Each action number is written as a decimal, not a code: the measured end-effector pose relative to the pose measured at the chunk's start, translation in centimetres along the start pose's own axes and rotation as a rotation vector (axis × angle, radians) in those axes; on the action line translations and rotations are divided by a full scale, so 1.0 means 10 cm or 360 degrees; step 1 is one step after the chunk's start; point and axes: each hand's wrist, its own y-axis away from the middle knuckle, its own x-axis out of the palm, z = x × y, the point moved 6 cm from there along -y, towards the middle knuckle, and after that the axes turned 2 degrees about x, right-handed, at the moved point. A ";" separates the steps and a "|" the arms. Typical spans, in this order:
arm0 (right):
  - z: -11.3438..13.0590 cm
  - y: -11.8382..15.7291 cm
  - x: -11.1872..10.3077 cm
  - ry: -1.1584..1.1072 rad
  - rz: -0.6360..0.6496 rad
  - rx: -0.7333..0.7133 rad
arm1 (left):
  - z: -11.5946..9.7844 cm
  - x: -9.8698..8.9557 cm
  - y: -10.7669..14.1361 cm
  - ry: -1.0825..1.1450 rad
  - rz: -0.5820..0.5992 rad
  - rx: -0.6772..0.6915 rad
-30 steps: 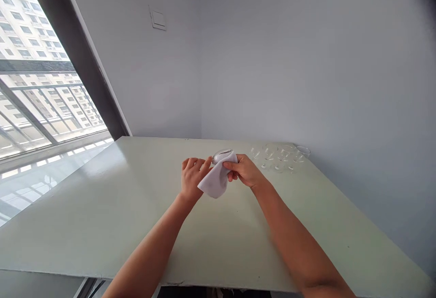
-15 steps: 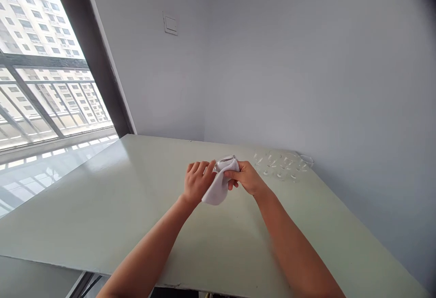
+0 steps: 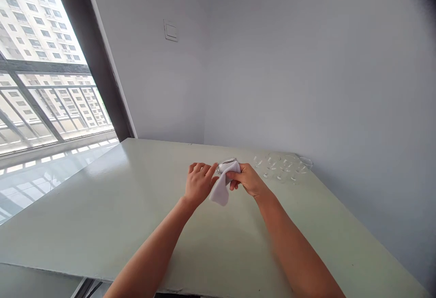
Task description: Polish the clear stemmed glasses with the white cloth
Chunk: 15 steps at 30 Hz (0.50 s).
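Note:
A clear drinking glass (image 3: 222,166) lies tilted between my two hands above the table, partly covered by a white cloth (image 3: 220,194). My right hand (image 3: 245,179) is closed on the cloth, pressing it around the right end of the glass, with the thumb on top. At the glass's left end, my left hand (image 3: 198,183) has it between thumb and index finger; the other fingers are stretched out. A loose part of the cloth hangs down between the hands. Most of the glass's shape is hidden.
Several clear glasses (image 3: 285,166) stand close together on the pale green table (image 3: 136,225) at the right rear, near the wall. A clear round glass dish (image 3: 306,161) is by the table's right edge. A window (image 3: 51,84) lies to the left.
The hanging part of the cloth has swung to the right and narrowed. My left hand's fingers have spread a little around the end of the glass. My view has tilted slightly upward.

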 end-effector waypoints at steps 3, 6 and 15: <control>-0.01 -0.01 0.09 -0.0014 0.0056 -0.0027 | 0.01 0.00 0.01 -0.0075 -0.0009 0.0063; 0.08 0.10 0.10 0.0378 0.0232 -0.0053 | 0.10 0.03 0.00 0.0313 0.0292 -0.0070; 0.42 0.50 0.09 0.0909 0.0555 -0.0322 | -0.07 0.34 0.26 0.2191 0.1544 -0.0457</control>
